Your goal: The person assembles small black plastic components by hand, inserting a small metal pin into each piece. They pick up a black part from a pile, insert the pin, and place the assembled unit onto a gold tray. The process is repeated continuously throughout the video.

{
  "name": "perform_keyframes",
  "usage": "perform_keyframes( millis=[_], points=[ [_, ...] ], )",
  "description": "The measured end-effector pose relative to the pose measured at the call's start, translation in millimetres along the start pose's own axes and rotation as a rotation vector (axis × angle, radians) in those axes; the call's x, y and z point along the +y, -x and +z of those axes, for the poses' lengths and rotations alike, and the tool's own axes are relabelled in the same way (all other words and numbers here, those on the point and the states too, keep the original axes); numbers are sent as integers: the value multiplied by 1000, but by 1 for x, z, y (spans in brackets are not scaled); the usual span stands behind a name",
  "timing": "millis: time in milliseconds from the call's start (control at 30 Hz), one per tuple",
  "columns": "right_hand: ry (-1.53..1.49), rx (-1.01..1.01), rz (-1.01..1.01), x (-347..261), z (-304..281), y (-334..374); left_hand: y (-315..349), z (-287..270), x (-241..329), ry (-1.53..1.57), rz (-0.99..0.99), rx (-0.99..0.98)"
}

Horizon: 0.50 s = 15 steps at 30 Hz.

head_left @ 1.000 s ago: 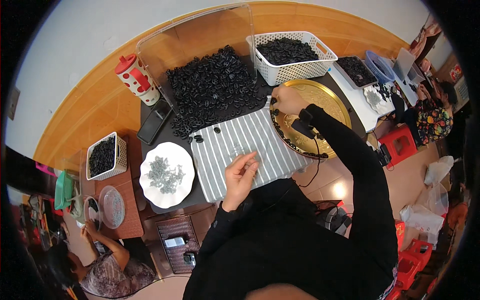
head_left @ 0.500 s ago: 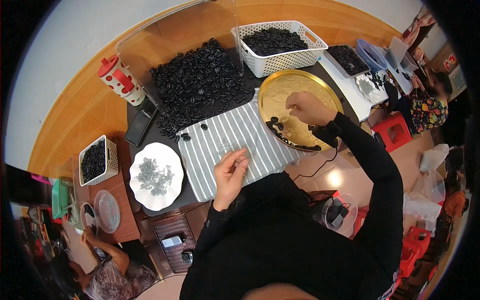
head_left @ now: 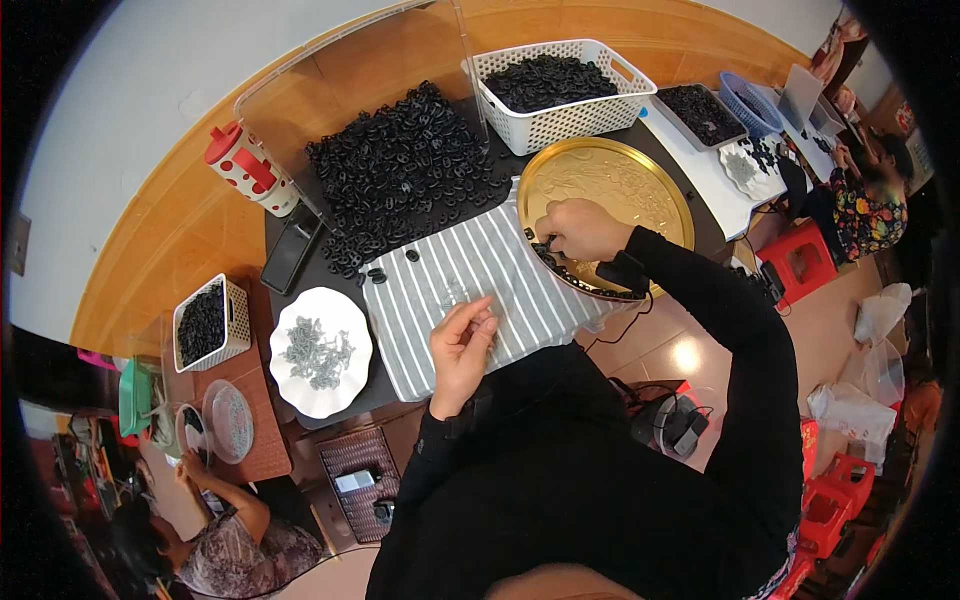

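The right hand [head_left: 578, 228] reaches over the near rim of the round gold tray [head_left: 620, 180], its fingertips pinched among the small black parts [head_left: 562, 268] lying along that rim; whether the grip actually holds one cannot be told. The left hand [head_left: 462, 345] rests on the grey striped cloth [head_left: 470, 280] in the middle of the desk [head_left: 300, 290], fingers curled together as if pinching something tiny, but nothing can be made out in that grip.

Far of the cloth lies a big heap of black rings [head_left: 400, 170], backed by a clear plastic sheet [head_left: 350, 80]. To its right stands a white slotted basket [head_left: 560, 90] full of the same black pieces. At the far left of the desk stands a white jug with red dots and a red lid [head_left: 250, 170], with a dark phone [head_left: 290, 258] just near of it. Left of the cloth sits a white scalloped plate [head_left: 320, 350] holding small grey metal bits. Further left, a small white basket [head_left: 208, 322] holds more black parts. At the far right, another person in a flowered top [head_left: 868, 215] sits by a second white desk [head_left: 700, 165].
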State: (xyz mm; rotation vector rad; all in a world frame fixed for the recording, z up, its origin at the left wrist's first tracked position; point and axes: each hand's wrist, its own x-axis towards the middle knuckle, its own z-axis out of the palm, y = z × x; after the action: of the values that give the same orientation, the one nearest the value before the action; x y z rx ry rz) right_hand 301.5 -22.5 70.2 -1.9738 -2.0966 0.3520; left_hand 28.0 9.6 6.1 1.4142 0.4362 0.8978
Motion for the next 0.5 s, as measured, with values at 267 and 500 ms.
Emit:
perform_keyframes(
  millis=[267,500],
  points=[
    [-461,163,135,-9,-10,11,1,0,-1,-6,2,-1],
    [-623,235,-122,-100,23,57,7,15,18,-13,-13,-23]
  ],
)
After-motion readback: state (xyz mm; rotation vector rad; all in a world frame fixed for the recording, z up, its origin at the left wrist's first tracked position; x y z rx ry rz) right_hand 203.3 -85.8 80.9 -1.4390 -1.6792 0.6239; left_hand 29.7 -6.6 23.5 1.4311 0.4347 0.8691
